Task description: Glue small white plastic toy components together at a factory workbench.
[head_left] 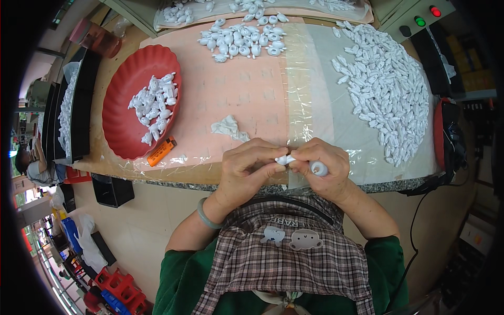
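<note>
My workbench is covered by a pink sheet on the left and a translucent pale sheet on the right, with glossy clear tape between. On the left, a red scalloped dish holds white figures, an orange block just beside it. Rounded white pieces lie toward the back; a broad heap of slim white pieces fills the right. Past the bench, a person shows at far left. The speckled near edge runs just before my plaid apron. Between dish and heap there is room to move, around a crumpled white tissue. My forearms angle inward, and both my left hand and right hand pinch a small white piece near that edge. A white, round-ended object, its kind unclear, is tucked in my right hand.
</note>
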{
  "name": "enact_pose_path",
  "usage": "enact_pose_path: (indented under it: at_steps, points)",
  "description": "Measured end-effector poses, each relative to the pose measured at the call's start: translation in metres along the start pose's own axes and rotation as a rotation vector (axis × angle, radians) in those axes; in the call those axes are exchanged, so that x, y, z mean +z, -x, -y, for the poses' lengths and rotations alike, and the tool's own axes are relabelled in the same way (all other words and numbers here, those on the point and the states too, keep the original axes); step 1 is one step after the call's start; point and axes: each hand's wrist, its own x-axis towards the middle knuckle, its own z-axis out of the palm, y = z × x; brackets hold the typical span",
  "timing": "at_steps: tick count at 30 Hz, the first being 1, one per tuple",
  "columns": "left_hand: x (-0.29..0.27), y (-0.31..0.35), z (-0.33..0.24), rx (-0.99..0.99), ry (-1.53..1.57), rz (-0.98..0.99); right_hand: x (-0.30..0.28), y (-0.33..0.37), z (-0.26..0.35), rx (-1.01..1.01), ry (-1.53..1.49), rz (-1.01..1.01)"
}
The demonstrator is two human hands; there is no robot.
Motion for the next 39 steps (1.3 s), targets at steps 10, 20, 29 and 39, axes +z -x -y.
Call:
enact_pose_path:
  at_steps: [10,20,29,39]
  points:
    - [0.000,0.002,-0.002,-0.002,0.124,-0.032,-0.002,-0.013,0.002,-0.098,0.063,0.023]
    - [-0.035,0.031,-0.014,-0.025,0.152,-0.203,0.013,-0.041,0.004,0.337,-0.215,0.153]
    - [-0.064,0.049,-0.023,0.089,-0.077,-0.362,0.054,-0.079,-0.001,0.215,-0.060,0.270]
    - [-0.140,0.012,-0.078,0.204,-1.213,-0.673,0.017,-0.054,0.005,0.127,0.129,0.278]
